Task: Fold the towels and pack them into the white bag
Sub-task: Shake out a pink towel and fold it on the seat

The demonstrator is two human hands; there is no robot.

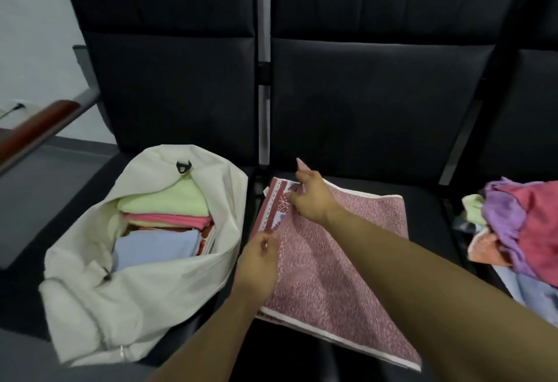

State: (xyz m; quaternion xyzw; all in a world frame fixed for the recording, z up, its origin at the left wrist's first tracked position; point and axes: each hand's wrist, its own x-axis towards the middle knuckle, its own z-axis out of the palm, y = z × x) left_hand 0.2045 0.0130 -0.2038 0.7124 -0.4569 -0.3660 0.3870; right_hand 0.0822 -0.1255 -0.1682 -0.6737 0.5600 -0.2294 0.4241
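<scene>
Both hands pinch the left edge of the pink towel [326, 257] on the seat [422, 200]: left hand [261, 260] near, right hand [311, 197] far, seemingly. Align corners squarely before folding; the bag [90, 306] lies just beside.

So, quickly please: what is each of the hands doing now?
Left hand: pinches the near left edge of the red patterned towel.
Right hand: pinches the same towel's far left edge.

Towel [332, 257] flat on middle seat [377, 176], open bag [99, 300] holding folded towels [163, 218] left of it, unfolded pile [519, 227] right of it
</scene>
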